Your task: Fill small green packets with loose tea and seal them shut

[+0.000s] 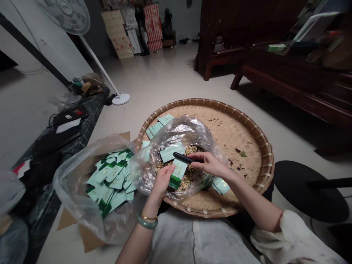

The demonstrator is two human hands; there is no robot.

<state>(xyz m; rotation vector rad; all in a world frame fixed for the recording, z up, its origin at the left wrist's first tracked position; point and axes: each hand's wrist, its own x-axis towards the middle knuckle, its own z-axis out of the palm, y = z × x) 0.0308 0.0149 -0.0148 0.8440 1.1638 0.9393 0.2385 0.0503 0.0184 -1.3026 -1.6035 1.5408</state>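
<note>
Pale sleeve bunched well back from the wrist, the right hand grips a black tool at the top of a green packet that the left hand pinches over an open plastic bag on the tray, apparently so spills fall inside.

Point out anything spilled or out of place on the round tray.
Dark scraps and a greenish leaf-like piece lie loose on the tray, outside the plastic bag, so they look spilled.
</note>
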